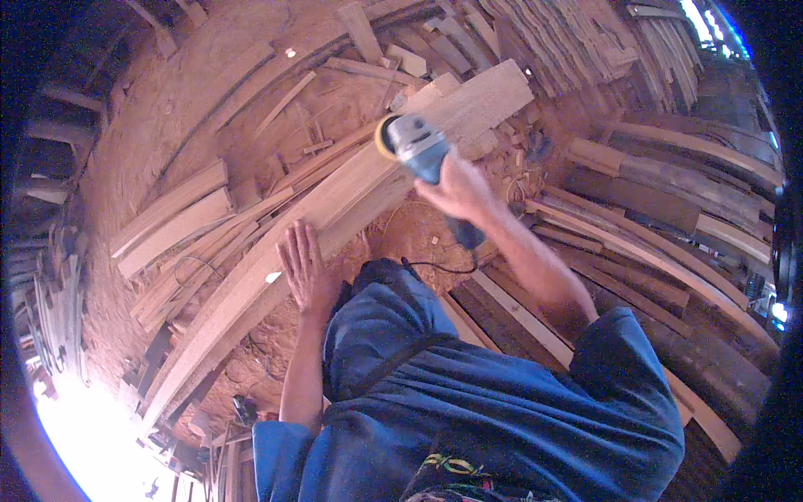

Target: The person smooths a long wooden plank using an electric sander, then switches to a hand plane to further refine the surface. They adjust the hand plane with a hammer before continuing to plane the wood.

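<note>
A long, pale wooden beam [343, 188] runs from the lower left to the upper right in front of me. My right hand [458, 186] is wrapped round the blue body of an angle grinder [422, 149] with a silver head and a yellowish disc at its left side. The grinder is over the beam's upper stretch; whether the disc touches the wood I cannot tell. Lower down, my left hand [303, 259] lies flat on the beam with fingers stretched out, holding nothing. A dark cord [447, 269] trails below the grinder's rear end.
Loose boards [180, 213] lie on the dusty floor left of the beam. Stacked planks [661, 217] fill the right side, and more rough boards [552, 42] stand at the back. Small offcuts [502, 138] lie beside the beam's far end.
</note>
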The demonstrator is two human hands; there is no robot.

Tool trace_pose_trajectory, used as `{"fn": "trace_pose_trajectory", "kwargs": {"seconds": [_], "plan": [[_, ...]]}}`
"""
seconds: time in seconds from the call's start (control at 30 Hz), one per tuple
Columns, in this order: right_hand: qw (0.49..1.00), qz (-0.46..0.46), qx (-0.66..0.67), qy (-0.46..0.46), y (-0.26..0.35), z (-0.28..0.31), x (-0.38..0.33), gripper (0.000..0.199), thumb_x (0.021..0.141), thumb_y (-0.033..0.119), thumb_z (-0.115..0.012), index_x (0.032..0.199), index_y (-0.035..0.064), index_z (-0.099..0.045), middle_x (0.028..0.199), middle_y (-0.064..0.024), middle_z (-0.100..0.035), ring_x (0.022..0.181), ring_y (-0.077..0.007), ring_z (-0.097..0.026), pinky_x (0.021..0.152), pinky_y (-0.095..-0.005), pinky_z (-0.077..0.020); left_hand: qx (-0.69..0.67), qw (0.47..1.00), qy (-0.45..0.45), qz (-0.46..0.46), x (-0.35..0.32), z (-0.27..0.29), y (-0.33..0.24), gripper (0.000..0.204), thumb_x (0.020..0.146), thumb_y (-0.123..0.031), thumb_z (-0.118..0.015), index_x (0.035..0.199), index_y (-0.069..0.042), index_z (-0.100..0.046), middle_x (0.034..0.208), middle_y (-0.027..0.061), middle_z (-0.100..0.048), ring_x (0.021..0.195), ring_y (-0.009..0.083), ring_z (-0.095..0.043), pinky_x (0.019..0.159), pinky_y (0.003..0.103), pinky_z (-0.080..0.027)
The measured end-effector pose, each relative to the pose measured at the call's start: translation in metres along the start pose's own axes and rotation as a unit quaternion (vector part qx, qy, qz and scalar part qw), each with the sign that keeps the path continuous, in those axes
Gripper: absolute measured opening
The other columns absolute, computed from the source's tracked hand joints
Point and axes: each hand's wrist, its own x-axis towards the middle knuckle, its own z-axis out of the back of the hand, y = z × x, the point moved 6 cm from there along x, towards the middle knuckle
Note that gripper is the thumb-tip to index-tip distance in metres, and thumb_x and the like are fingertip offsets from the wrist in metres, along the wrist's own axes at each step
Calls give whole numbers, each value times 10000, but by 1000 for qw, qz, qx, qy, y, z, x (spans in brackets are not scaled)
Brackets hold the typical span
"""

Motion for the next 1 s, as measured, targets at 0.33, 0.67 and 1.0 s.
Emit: {"fn": "trace_pose_trajectory", "kwargs": {"seconds": [0.33, 0.67, 1.0], "plan": [[986, 108, 33, 121, 145, -60, -48, 653, 877, 406, -723, 1205, -100, -473, 881, -318, -703, 846, -511, -709, 769, -580, -584, 35, 985, -85, 148, -72, 18, 82, 968, 907, -403, -713, 1646, -52, -194, 1717, 209, -152, 1597, 373, -112, 1293, 546, -72], [998, -53, 0, 20, -17, 23, 9, 659, 845, 482, -756, 1191, -66, -634, 1082, -309, -709, 1038, -464, -699, 894, -525, -557, -56, 997, -21, 51, -39, 4, 29, 929, 904, -429, -707, 1631, -60, -261, 1712, 190, -185, 1593, 369, -132, 1288, 578, -70], [999, 3, 39, 20, 38, -22, -7, 633, 872, 389, -769, 1235, -81, -549, 1065, -305, -696, 1009, -467, -685, 880, -524, -540, -30, 994, -46, 90, -72, 9, 80, 858, 932, -509, -660, 1595, -70, -340, 1705, 163, -220, 1592, 361, -134, 1289, 581, -63]]}}
